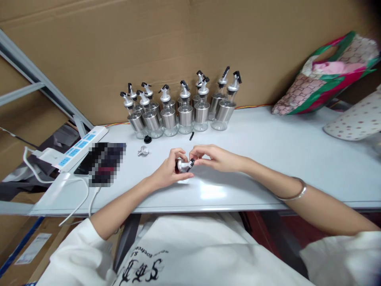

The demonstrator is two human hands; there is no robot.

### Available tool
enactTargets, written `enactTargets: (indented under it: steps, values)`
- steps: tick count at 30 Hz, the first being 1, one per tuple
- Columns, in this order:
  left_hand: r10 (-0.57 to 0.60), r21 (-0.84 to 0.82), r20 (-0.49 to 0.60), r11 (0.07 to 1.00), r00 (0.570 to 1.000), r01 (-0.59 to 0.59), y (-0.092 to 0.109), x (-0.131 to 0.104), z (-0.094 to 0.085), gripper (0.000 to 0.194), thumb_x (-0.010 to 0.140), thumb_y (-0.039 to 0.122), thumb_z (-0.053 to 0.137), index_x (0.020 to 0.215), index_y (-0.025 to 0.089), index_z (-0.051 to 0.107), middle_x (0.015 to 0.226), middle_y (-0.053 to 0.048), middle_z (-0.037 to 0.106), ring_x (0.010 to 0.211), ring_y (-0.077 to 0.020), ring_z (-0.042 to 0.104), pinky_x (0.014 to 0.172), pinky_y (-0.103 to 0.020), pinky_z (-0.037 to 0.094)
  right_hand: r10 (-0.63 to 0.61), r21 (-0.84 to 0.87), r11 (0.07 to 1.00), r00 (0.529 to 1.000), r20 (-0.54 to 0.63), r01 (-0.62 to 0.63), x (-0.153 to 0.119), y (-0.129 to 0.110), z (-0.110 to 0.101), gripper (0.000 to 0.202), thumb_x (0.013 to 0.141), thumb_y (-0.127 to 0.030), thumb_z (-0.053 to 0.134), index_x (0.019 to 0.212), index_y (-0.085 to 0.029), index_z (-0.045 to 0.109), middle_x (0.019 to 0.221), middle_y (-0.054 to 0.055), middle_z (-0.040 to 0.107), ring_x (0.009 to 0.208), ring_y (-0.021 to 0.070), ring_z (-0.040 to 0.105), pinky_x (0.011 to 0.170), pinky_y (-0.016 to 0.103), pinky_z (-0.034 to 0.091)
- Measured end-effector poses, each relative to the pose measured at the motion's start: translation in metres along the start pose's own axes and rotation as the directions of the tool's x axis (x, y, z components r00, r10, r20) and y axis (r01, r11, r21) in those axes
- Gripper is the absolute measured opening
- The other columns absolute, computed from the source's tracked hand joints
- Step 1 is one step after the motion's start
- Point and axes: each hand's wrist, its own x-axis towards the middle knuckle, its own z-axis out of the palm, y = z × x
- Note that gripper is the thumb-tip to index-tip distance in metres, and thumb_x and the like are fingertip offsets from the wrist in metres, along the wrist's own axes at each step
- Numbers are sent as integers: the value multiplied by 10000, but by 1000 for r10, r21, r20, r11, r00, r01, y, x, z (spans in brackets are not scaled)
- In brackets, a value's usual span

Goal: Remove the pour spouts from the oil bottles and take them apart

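My left hand (170,170) is wrapped round a silver pourer top (183,165) with a black flip cap, held low over the table. The fingertips of my right hand (208,156) pinch the black cap (192,163) at the spout's tip. A small silver spout piece (143,151) and a black stopper (147,139) lie to the left of my hands. Beyond them is a small black strip (191,136). Several glass bottles with steel bands (185,115) and pourer tops stand upright behind my hands.
A cardboard wall (166,43) rises behind the grey-white table (285,159). At the left are a power strip (80,147), white cables and a dark, partly pixelated device (104,165). A patterned bag (321,83) and a dotted white object (357,115) are at the right.
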Motion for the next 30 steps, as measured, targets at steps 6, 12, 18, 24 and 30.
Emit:
enactTargets:
  steps: [6,12,18,24,30]
  values:
    - [26,-84,-42,996,999,-29,-1,1,1,334,822,274,583,1068,211,366,973,-35,532,825,-119,559,743,-251,471,64,78,996,984,-168,-51,3,16,-6,162,847,-314,533,895,-173,598,903,55,610,813,169,587,762,325,465]
    - [93,2,-19,996,996,-93,0,2,0,308,850,256,560,1141,196,477,975,-45,582,815,-127,566,772,-276,469,107,127,988,975,-195,-83,3,17,-5,202,818,-346,576,906,-171,626,889,51,645,775,162,603,748,327,479]
    - [89,62,-32,994,996,-87,1,1,-1,245,833,230,583,1073,195,549,954,-34,613,794,-129,564,747,-266,467,94,105,992,973,-213,-72,3,12,-4,204,802,-363,605,851,-175,666,851,52,652,779,175,616,767,338,484]
    - [177,181,-92,971,980,-159,-2,2,-3,236,829,157,546,1060,197,579,913,-28,596,727,-111,524,723,-253,453,50,138,990,957,-285,-11,3,13,2,229,801,-332,615,984,-195,614,988,64,626,846,174,619,822,353,499]
    - [192,267,-108,951,975,-158,1,4,-4,293,828,144,523,1108,205,582,897,-25,571,722,-116,503,732,-258,444,66,83,995,963,-260,-46,3,7,7,212,786,-367,626,889,-186,591,853,41,648,748,158,602,720,321,502]
